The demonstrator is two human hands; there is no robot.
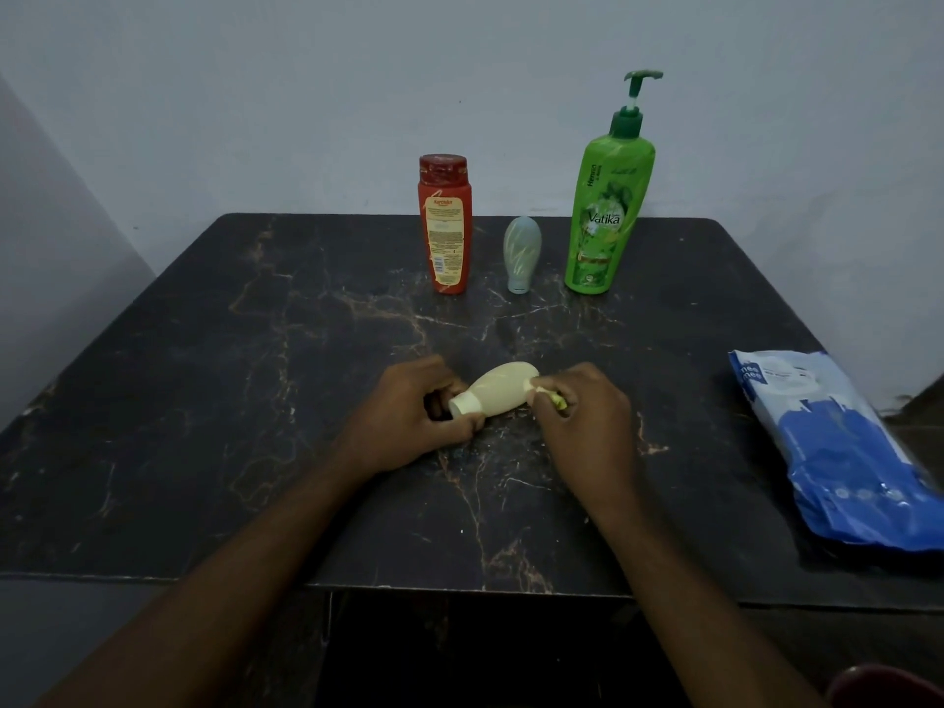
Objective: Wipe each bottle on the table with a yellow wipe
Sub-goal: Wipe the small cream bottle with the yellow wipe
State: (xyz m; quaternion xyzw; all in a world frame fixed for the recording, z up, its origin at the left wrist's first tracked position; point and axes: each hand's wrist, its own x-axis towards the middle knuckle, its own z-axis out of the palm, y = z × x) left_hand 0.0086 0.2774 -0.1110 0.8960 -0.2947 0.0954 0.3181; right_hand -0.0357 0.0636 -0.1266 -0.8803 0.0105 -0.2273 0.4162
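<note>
Cream plastic bottle (pixel 498 393) lay on its side near the middle of the dark marbled table (pixel 255 401). Its long axis ran diagonally, with the white cap (pixel 462 405) toward the near left and the rounded base toward the far right. Left hand (pixel 408 416) gripped the cap end, fingers curled round the neck. Right hand (pixel 587 421) pinched a bunched yellow wipe (pixel 558 401), mostly hidden, against the bottle's base end. Red bottle (pixel 445 227), cap-down grey-blue bottle (pixel 521 255) and green pump bottle (pixel 605 217) stood in a row near the far edge.
</note>
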